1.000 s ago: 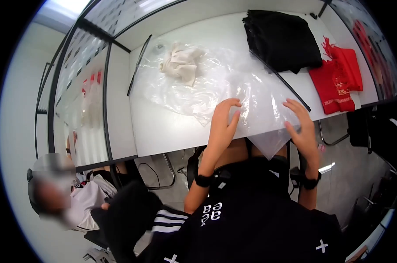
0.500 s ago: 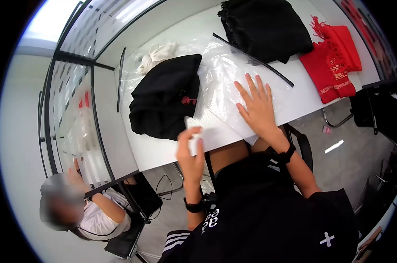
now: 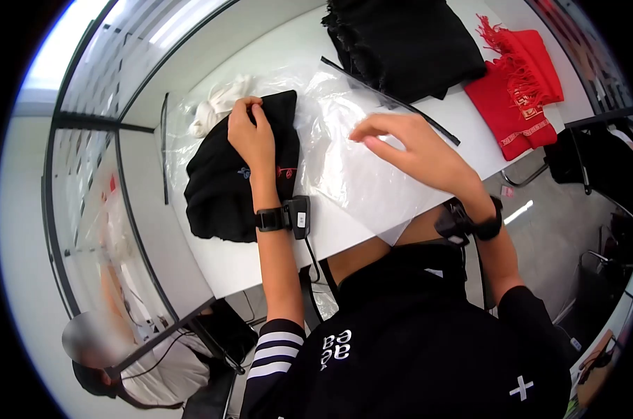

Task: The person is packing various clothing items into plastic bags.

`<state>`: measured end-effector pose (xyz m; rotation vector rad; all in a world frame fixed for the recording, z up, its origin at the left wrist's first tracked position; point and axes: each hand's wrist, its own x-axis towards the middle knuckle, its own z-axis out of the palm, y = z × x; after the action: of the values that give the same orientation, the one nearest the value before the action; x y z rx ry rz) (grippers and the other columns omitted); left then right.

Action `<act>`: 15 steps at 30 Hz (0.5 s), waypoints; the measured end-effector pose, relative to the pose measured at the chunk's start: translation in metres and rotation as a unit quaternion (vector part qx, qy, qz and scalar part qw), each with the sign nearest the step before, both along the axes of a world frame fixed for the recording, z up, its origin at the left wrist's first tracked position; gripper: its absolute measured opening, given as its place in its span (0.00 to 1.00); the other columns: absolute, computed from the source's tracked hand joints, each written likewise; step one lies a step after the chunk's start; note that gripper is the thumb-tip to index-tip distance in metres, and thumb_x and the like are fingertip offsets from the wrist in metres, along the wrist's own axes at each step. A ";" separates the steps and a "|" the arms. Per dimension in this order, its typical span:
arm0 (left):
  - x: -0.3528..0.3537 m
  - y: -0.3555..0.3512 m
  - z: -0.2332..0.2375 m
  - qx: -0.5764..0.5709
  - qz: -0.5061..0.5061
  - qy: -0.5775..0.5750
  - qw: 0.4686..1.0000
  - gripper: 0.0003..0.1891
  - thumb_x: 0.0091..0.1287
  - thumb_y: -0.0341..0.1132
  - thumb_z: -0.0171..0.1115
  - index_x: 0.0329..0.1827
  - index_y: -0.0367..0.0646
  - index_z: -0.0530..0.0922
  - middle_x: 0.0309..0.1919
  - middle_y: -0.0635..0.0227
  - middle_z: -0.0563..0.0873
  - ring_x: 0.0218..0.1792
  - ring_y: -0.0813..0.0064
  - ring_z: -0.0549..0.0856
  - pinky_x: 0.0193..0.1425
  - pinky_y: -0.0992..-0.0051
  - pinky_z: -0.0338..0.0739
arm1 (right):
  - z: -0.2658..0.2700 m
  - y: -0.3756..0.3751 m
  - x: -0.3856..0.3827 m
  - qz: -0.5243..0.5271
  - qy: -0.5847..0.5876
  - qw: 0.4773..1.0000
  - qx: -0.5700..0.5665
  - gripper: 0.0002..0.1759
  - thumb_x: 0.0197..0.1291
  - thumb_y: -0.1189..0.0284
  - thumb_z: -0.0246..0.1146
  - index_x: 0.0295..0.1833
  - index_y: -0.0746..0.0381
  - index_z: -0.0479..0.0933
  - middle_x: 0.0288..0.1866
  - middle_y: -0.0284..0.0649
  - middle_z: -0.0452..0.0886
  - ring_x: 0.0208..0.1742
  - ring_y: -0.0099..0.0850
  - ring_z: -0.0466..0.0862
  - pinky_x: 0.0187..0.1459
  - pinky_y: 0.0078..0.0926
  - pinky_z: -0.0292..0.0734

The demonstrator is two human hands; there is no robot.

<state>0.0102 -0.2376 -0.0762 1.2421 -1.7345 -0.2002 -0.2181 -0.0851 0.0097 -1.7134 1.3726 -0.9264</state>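
A folded black cloth (image 3: 215, 185) with small red and blue embroidery lies on the left part of the white table. My left hand (image 3: 252, 136) is on its upper part, fingers bent and closed near its top edge with a bit of black fabric at the fingertips. Beside it a clear plastic bag (image 3: 344, 164) is spread out, with a black slider strip (image 3: 428, 122) along its far side. Above the bag hovers my right hand (image 3: 418, 150), fingers loosely bent, the thumb apart from them and nothing held. Behind the black cloth sits a white cloth bundle (image 3: 215, 105), partly hidden.
Folded black fringed fabric (image 3: 407, 45) lies at the back, and a red fringed scarf (image 3: 515, 98) at the right. A second dark strip (image 3: 165, 146) stands near the left partition (image 3: 138, 202). Beyond that partition sits another person (image 3: 163, 363).
My left hand has moved from the table's front edge up onto the black cloth. My right hand, flat on the plastic before, has lifted, turned leftward and bent its fingers.
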 end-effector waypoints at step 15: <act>-0.003 0.003 0.010 0.057 -0.015 0.094 0.994 0.10 0.71 0.25 0.44 0.37 0.32 0.76 0.30 0.62 0.82 0.33 0.71 0.80 0.42 0.73 0.73 | -0.088 -0.157 0.072 0.178 -0.376 0.889 0.192 0.13 0.67 0.71 0.53 0.46 0.67 0.81 0.32 0.40 0.84 0.31 0.22 0.82 0.38 0.17 0.77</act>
<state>0.0068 -0.2343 -0.0657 1.2369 -1.5972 -0.4270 -0.1464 -0.2419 -0.0782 -1.0646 0.6347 -0.8911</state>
